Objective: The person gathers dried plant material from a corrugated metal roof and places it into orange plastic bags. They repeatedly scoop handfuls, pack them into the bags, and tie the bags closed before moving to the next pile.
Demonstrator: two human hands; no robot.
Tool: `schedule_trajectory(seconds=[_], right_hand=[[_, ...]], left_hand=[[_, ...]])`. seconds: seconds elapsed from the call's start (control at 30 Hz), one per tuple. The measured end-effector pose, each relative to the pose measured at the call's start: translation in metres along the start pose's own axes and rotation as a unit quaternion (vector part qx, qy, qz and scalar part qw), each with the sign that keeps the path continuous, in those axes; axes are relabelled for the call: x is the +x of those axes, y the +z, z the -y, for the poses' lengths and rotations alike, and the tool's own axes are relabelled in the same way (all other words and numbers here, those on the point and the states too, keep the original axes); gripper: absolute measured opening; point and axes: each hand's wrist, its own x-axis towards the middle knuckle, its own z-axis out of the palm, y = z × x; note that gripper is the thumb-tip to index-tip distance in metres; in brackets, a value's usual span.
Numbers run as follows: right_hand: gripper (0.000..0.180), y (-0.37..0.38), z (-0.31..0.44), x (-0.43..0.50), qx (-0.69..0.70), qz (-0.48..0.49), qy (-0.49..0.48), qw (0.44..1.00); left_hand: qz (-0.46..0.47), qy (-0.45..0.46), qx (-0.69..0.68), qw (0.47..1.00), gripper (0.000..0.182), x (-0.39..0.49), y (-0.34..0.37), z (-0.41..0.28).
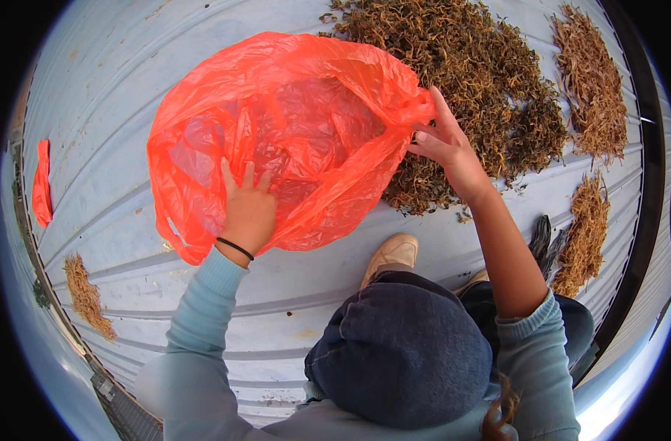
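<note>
A large red plastic bag [269,60] lies spread on the ribbed metal roof, its mouth wide and facing up. My left hand [250,204] is at the near side of that mouth, fingers apart and resting on the crumpled film inside. At the bag's right end, my right hand [451,149] holds the bunched rim between fingers and thumb. Just beyond the right hand spreads a broad heap of dark, shrivelled dried plant strips [462,71], partly under the bag's edge.
Lighter dried strips lie in piles at the far right [594,88], near right [583,237] and left [87,297]. A folded red plastic piece [41,184] rests at the left. The roof [120,138] has raised ribs, with a dark beam [646,165] along its right edge.
</note>
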Motion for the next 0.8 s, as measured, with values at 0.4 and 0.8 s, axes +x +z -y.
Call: schedule_trajectory(seconds=[0.4,0.8], right_hand=[[0.081,-0.008,-0.010,-0.002,0.005,-0.008,0.019,1.000],[0.078,-0.003,-0.014,-0.007,0.029,-0.023,0.014,0.999]], left_hand=[[-0.164,-0.155,-0.303,0.926,0.015,0.045,0.013,-0.020],[-0.199,-0.364,-0.256,0.873,0.015,0.088,0.110,-0.016]])
